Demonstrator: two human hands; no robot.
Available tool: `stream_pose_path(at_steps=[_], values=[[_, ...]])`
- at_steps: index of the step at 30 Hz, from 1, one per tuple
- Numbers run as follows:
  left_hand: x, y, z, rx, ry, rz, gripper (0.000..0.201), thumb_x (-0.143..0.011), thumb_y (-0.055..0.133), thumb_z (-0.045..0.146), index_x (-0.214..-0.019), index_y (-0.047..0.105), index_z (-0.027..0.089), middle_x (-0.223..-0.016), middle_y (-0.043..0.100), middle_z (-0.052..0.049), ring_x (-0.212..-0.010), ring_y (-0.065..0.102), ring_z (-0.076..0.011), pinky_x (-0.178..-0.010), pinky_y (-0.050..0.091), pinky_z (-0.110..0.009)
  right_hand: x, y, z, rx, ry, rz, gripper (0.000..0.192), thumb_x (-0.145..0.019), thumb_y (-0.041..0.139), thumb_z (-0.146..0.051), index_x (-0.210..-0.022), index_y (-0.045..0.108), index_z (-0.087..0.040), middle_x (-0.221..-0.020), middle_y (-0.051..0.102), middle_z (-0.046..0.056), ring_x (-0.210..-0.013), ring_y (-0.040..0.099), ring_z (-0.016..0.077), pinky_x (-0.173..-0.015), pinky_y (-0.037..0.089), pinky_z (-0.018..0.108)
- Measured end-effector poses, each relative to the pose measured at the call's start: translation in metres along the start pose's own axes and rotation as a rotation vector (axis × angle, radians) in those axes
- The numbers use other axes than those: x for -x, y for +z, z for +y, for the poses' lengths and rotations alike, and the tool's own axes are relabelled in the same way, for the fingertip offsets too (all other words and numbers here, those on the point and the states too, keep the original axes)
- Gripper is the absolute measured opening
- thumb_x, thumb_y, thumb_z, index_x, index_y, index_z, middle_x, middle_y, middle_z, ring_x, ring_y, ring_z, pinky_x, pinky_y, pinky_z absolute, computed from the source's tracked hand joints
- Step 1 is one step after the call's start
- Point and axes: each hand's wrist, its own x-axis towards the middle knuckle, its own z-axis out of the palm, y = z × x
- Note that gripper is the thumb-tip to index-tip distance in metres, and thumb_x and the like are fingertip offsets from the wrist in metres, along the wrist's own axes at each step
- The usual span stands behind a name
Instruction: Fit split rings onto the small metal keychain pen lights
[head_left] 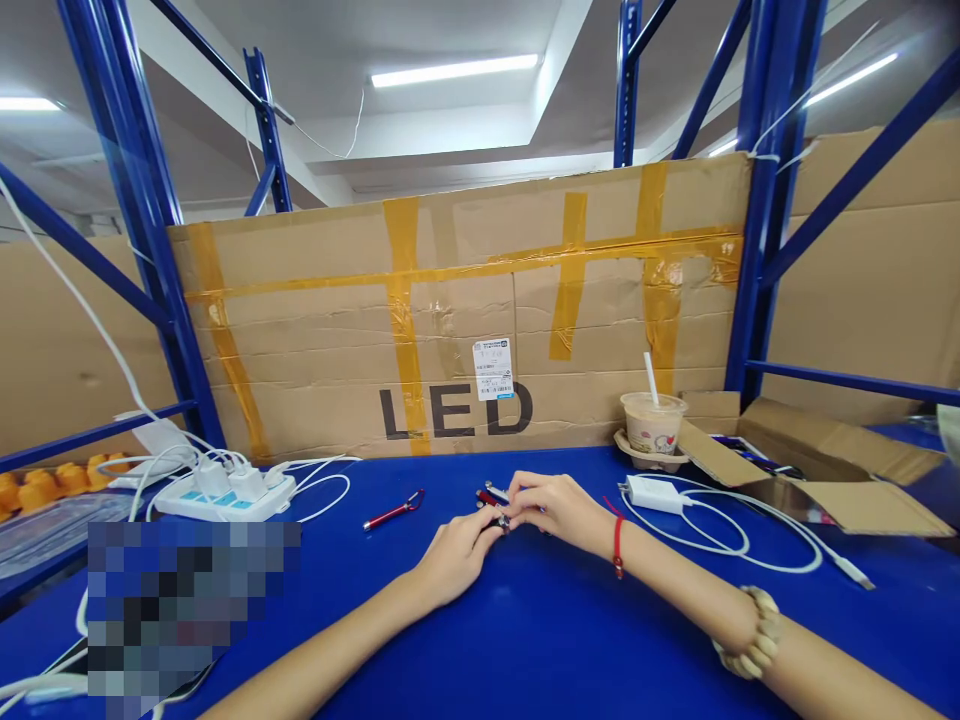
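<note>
My left hand (454, 555) and my right hand (559, 510) meet at the middle of the blue table (540, 620). Together their fingertips pinch a small dark pen-like item (501, 521). A few more small red and silver pens (489, 494) lie just behind the fingers. One red pen with a clip (393, 512) lies apart to the left. My right wrist wears a red string, and a beaded bracelet sits further up that arm.
A white power strip (225, 492) with plugged chargers and cables is at left. A white charger with cable (654, 493) lies right of my hands. A drink cup with straw (652, 425) and an open cardboard box (817, 470) stand at back right. A taped cardboard wall (450, 320) closes the back.
</note>
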Motion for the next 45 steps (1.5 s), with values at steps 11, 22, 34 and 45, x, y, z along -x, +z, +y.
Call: stream_pose_path(at_steps=[11,22,34,45], values=[[0.008,0.001,0.000,-0.093,0.167,0.010,0.021,-0.089,0.037,0.022,-0.096,0.056,0.023,-0.096,0.064,0.002,-0.086,0.060,-0.0135,-0.074,0.043,-0.022,0.017,0.020,-0.012,-0.153,0.097,0.103,0.024,-0.081,0.053,-0.031,-0.063,0.061,-0.016,-0.069,0.054,0.003,-0.058,0.048,0.0100,-0.053,0.036,0.021],[0.015,0.006,-0.006,-0.297,0.293,0.196,0.023,-0.089,0.035,0.022,-0.093,0.057,0.018,-0.086,0.066,-0.004,-0.076,0.061,-0.0161,-0.067,0.047,-0.026,0.016,0.030,-0.022,-0.231,0.346,0.148,0.021,-0.072,0.059,-0.032,-0.058,0.060,-0.017,-0.066,0.055,0.003,-0.054,0.046,0.0102,-0.049,0.033,0.023],[0.011,0.005,-0.005,-0.355,0.258,0.190,0.025,-0.090,0.037,0.026,-0.101,0.058,0.018,-0.088,0.066,-0.004,-0.077,0.060,-0.0170,-0.071,0.047,-0.029,0.013,0.030,-0.021,-0.578,0.592,0.092,0.030,-0.070,0.057,-0.043,-0.060,0.053,-0.015,-0.041,0.046,-0.003,-0.036,0.043,0.0075,-0.040,0.030,0.019],[0.011,0.002,0.001,-0.210,0.198,0.191,0.020,-0.089,0.039,0.022,-0.103,0.053,0.022,-0.097,0.064,-0.002,-0.084,0.059,-0.0155,-0.077,0.046,-0.028,0.013,0.031,-0.021,-0.672,0.614,0.096,0.040,-0.068,0.056,-0.055,-0.060,0.053,-0.015,-0.038,0.045,-0.003,-0.035,0.042,0.0072,-0.037,0.029,0.018]])
